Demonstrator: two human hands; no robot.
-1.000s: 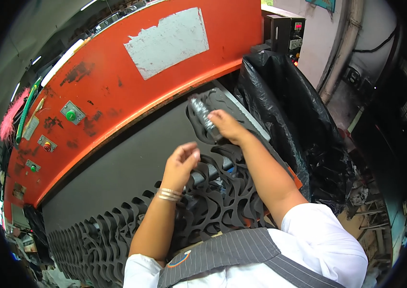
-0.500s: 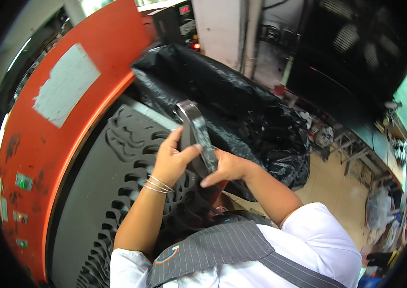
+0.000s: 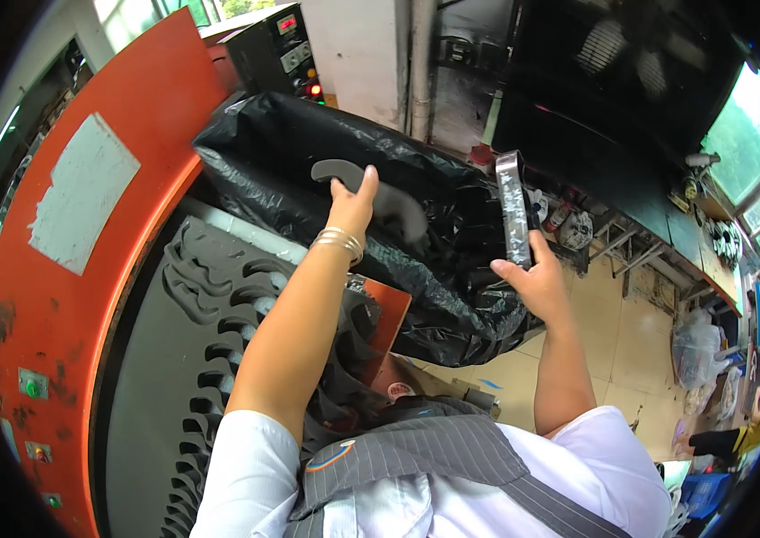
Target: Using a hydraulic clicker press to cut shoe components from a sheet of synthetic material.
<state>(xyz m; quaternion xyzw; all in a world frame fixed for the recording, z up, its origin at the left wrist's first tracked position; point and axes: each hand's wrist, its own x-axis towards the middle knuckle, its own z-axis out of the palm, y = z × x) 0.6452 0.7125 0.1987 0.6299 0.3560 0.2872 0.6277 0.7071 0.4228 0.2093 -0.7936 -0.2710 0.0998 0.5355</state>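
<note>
My left hand reaches over the black plastic bag, thumb and fingers spread. Just beyond the fingertips is a dark grey curved foam piece, its far end blurred inside the bag's mouth; the hand hides part of it. To the right, my right hand grips the lower end of a narrow, shiny metal cutting die, held upright past the bag's right side. Below my left arm lies a dark grey foam sheet with many curved cut-outs, on the machine bed.
An orange machine body with push buttons curves along the left. Behind the bag stands a black control box with lit indicators. A big black fan fills the back right. A workbench and a plastic-wrapped bundle are at right.
My hands have moved apart. The left has gone up over the bag and let go of the foam piece; the right has carried the cutting die to the right.
</note>
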